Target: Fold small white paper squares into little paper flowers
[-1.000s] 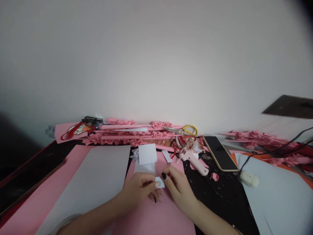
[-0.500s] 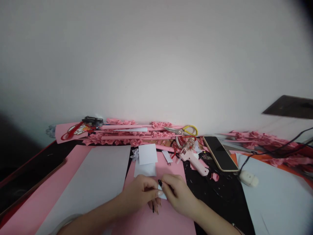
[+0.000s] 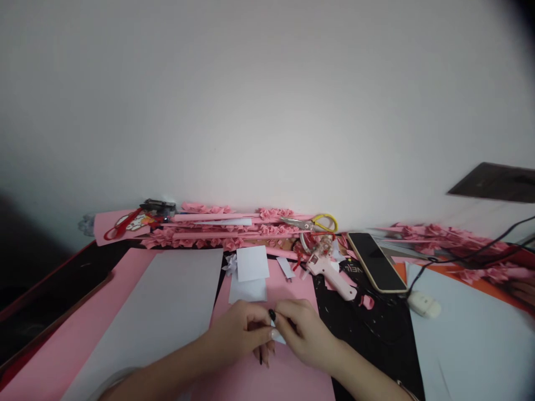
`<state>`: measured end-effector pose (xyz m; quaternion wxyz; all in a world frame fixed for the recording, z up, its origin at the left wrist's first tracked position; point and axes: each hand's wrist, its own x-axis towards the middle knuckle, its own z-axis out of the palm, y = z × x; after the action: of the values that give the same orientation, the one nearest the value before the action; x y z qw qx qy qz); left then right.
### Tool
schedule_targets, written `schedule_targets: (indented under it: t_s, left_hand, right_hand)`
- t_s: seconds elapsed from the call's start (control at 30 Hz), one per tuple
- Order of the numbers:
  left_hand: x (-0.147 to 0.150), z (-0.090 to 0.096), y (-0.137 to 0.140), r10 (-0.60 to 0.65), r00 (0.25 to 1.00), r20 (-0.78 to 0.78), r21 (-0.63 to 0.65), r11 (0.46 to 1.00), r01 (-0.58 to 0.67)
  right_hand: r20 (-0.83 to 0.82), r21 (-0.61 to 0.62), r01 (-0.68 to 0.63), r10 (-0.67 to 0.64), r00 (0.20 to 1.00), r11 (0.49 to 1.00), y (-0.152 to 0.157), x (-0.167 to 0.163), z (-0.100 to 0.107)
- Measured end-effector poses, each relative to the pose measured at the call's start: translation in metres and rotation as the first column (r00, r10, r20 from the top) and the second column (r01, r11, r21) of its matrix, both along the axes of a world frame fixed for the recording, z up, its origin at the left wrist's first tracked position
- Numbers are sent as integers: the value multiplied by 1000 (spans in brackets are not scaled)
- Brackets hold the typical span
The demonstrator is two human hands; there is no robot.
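Observation:
My left hand (image 3: 234, 331) and my right hand (image 3: 307, 337) meet over a pink sheet (image 3: 292, 284). Between their fingertips is a small piece of white paper (image 3: 279, 336), pinched from both sides and mostly hidden. Its exact fold cannot be made out. Just beyond the hands, white paper squares (image 3: 253, 263) overlap on the pink sheet, with a crumpled white paper shape (image 3: 230, 264) at their left. A narrow white strip (image 3: 286, 268) lies to their right.
A pink glue gun (image 3: 332, 274), yellow-handled scissors (image 3: 311, 224) and a phone (image 3: 377, 262) lie beyond my right hand. Pink paper flower stems (image 3: 234, 235) line the wall. Large white sheets (image 3: 167, 301) flank me. A dark cable runs to a white plug-like piece (image 3: 424, 304).
My fingers shift slightly on the small paper, which tilts a little. At the right, the large white sheet has slid slightly left, and a blurred, hand-like shape shows at the right edge.

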<state>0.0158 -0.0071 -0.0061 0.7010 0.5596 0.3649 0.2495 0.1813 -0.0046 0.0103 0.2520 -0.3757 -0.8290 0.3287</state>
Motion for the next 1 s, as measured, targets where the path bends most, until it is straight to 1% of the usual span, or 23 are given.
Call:
schedule_targets:
  t_s: [0.07,0.13,0.2,0.23,0.33,0.5,0.6,0.7,0.83,1.0]
  left_hand:
    - [0,1,1,44,999,17,1,999,-44]
    - [-1,2,2,116,993,37,22,993,-117]
    - [-3,4,5,206,978,28,81,975,-207]
    - [-4,5,6,243,970,26,89,966,-244]
    - [-6,7,9,305,952,16,83,948,-306]
    - [-6,7,9,320,947,28,71,944,-321]
    - [-6,8,8,319,948,13,101,943,-319]
    - [-7,11,6,326,945,-33,177,932,-316]
    - [-7,16,4,348,931,-112,316,900,-299]
    - [-7,16,4,348,922,-171,397,881,-259]
  right_hand:
    - [-56,-36,28,-30,998,999,1,1,-2]
    - [-134,-77,105,-114,984,992,2,2,-5]
    - [-209,-131,191,-216,954,973,2,3,-8]
    - [-240,-163,217,-252,937,962,2,3,-9]
    - [-313,-257,206,-283,907,944,2,2,-12]
    - [-403,-371,151,-305,862,916,1,-2,-11]
    - [-420,-376,134,-297,858,917,0,-3,-7]
    - [-417,-364,141,-296,859,921,0,-4,-6]
    - [-363,-380,183,-328,872,907,1,-4,-7]
    - [-358,-427,188,-355,864,885,2,-6,-8]
